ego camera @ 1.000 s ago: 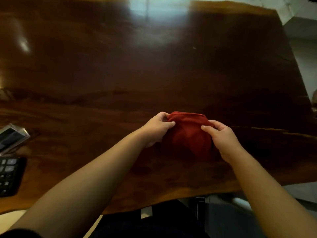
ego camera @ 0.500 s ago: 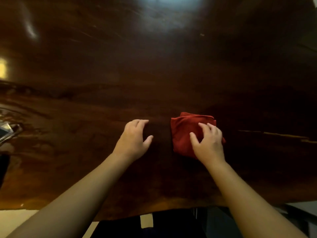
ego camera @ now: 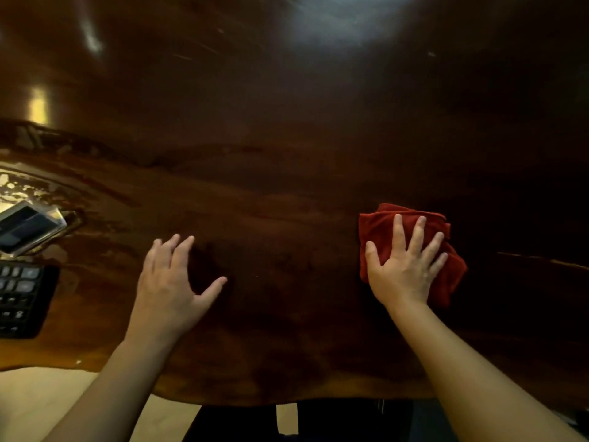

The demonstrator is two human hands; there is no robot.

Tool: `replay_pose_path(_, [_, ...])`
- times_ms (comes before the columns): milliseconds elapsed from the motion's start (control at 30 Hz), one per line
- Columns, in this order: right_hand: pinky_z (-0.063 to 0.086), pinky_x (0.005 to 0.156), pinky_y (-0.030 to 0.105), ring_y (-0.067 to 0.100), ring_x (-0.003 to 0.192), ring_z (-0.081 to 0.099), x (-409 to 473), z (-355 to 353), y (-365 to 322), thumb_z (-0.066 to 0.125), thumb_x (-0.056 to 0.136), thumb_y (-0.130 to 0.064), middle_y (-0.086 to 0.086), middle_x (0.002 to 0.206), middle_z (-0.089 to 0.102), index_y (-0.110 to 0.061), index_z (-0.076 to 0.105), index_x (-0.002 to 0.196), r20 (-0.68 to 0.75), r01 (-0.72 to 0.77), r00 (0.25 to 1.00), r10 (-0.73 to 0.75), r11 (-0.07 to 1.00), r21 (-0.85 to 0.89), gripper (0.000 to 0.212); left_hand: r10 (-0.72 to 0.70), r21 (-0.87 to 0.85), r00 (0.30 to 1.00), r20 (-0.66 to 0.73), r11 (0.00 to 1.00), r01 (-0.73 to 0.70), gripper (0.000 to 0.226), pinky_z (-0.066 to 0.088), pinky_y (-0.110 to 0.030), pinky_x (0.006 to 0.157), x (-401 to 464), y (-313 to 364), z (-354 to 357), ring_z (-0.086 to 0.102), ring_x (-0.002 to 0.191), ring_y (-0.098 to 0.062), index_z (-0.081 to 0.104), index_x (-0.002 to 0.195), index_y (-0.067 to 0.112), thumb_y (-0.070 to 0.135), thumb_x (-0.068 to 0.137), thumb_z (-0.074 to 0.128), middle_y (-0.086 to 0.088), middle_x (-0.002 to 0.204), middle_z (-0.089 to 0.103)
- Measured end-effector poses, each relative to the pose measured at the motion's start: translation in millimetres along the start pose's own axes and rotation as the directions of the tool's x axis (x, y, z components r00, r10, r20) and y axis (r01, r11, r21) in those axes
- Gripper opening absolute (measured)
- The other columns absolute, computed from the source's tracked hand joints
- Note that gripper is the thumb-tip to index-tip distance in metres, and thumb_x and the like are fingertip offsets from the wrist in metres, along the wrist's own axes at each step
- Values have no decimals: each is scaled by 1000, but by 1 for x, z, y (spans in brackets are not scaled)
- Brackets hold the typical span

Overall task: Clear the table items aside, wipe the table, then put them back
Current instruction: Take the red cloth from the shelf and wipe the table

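A folded red cloth (ego camera: 379,224) lies flat on the dark glossy wooden table (ego camera: 287,138), right of centre. My right hand (ego camera: 404,266) presses down on it, palm flat and fingers spread across the fabric. My left hand (ego camera: 172,285) rests on the bare wood left of centre, fingers apart and holding nothing. At the far left edge sit a black calculator (ego camera: 22,298) and, just behind it, a dark object in a clear case (ego camera: 28,229).
The table's wavy front edge (ego camera: 255,400) runs just above my lap. Pale floor (ego camera: 38,400) shows at the lower left. A crack line (ego camera: 541,260) marks the wood to the right of the cloth.
Both hands were folding the cloth one second ago. My left hand let go and moved left onto the wood; my right hand flattened on the cloth and slid it right.
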State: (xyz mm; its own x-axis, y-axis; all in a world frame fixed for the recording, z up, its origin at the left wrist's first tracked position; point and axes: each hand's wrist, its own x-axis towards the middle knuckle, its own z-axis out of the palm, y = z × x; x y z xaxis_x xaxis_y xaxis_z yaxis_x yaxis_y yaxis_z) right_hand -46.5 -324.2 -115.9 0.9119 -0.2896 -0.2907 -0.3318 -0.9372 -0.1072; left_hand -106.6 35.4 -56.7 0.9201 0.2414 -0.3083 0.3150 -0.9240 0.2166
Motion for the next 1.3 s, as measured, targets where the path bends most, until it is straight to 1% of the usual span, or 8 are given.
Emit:
replay_pose_path(100, [-7,120,60,43,152,-11,5,0,-7,25,89,-69,11,170,-5,-35,6,160,-15,9,1000,-9,1000,8,81,-60,32,998,19,998,60,100,27,-57,115,-4,-25,0,21,148,-39,37,149,14,63,71,76,-18,156,35])
replay_pose_path(233, [-6,120,59,40,152,-11,10,1,-24,25,90,-68,9,170,-4,-36,7,160,-19,23,1000,-23,1000,-2,79,-138,35,990,33,990,137,105,28,-61,113,-8,-48,3,17,149,-39,34,150,18,72,67,71,-17,158,30])
replay_pose_path(400, [-7,120,59,41,152,-12,11,3,-58,25,91,-67,10,170,-4,-35,8,161,-27,57,998,-57,998,0,79,-162,33,986,26,986,162,108,28,-64,111,-15,-69,4,18,148,-41,35,149,18,78,63,62,-18,158,31])
replay_pose_path(633, [-10,119,59,39,152,-14,-1,16,-128,26,91,-69,9,170,-4,-36,8,160,-21,160,987,-161,987,-20,79,-202,17,979,39,979,201,112,23,-64,113,-20,-91,5,15,149,-38,35,150,19,82,60,58,-16,160,27])
replay_pose_path(833, [-8,119,61,42,152,-11,-27,36,-204,26,90,-69,11,170,0,-36,10,160,-25,274,961,-275,961,-26,79,-212,-16,976,47,977,213,112,22,-63,114,-29,-107,5,12,150,-36,32,151,22,85,61,55,-14,161,26])
replay_pose_path(967, [-7,118,63,45,151,-7,-52,49,-252,30,91,-68,13,169,4,-35,13,159,-29,379,925,-379,925,-12,78,-246,-33,967,63,968,248,114,20,-61,115,-34,-119,3,9,151,-34,30,153,23,87,61,50,-12,163,24])
replay_pose_path(1133, [-6,118,64,46,151,-2,-88,67,-310,37,90,-65,15,168,10,-33,20,158,-29,505,863,-505,863,16,77,-267,-49,963,47,962,269,112,23,-62,114,-42,-136,-3,12,150,-34,31,151,22,85,62,51,-13,161,26])
replay_pose_path(1300, [-5,118,65,46,152,-2,-117,81,-338,40,91,-63,14,167,14,-32,25,158,-18,663,749,-662,749,27,75,-270,-39,962,42,962,271,113,23,-62,115,-48,-149,-9,12,150,-35,31,151,20,83,61,53,-14,161,27])
